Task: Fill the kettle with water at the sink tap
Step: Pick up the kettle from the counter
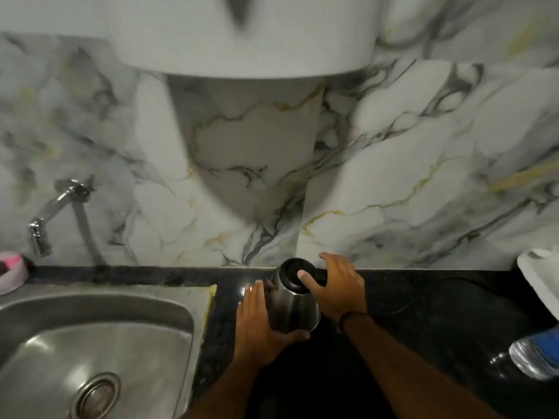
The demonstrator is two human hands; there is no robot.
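Note:
A steel kettle (pixel 292 306) with a black lid stands on the dark counter (pixel 423 313), close to the marble wall. My left hand (pixel 257 325) cups its left side and lower front, thumb curled under the body. My right hand (pixel 335 285) wraps the right side where the handle is hidden, with the thumb resting on the black lid. The steel sink (pixel 90 343) lies to the left, its drain near the bottom edge. A chrome tap (pixel 51 216) juts from the wall above the sink's back left, with no water running.
A pink and white object (pixel 12 270) sits at the sink's far left corner. A clear plastic bottle with a blue label (pixel 535 355) lies at the right edge, and a white item (pixel 541 279) stands behind it. A white appliance (pixel 242 34) hangs overhead.

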